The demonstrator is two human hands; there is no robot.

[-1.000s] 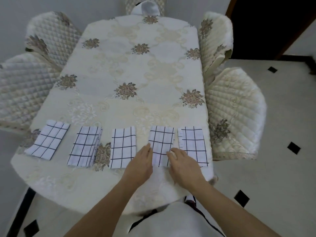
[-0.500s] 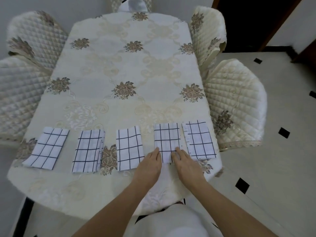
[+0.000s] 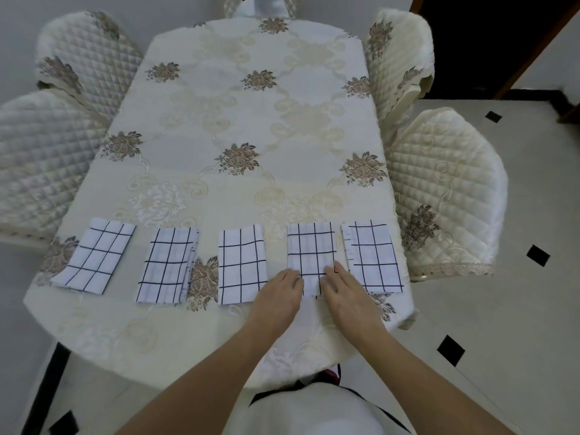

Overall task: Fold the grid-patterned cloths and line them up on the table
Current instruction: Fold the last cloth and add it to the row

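My left hand [image 3: 277, 291] lies flat, fingers straight and close together, with the tips resting on the near left corner of the 4th cloth [image 3: 310, 248]. My right hand [image 3: 346, 291] is equally flat. Its straight fingers press the near right corner of that same cloth, and its outer side is just beside the 5th cloth [image 3: 372, 255]. Neither hand curls around or pinches anything.

5 folded cloths, white with dark grid lines, sit in 1 row along the near end of the table [image 3: 219, 114], with a strip of cream floral tablecloth showing between each pair.

- The 1st cloth [image 3: 94, 255] is tilted, its far end leaning right.
- The 2nd cloth [image 3: 166, 265] shows stacked layers along its right edge and lies beside a brown flower print [image 3: 204, 277].
- The 3rd cloth [image 3: 242, 263] lies nearly straight.
- The 4th cloth has tighter grid lines, and its near edge is partly under my fingers.
- The 5th cloth leans slightly left at its far end and has a stitched hem down its left side.

Quilted chairs [image 3: 439, 189] stand on both sides of the table.
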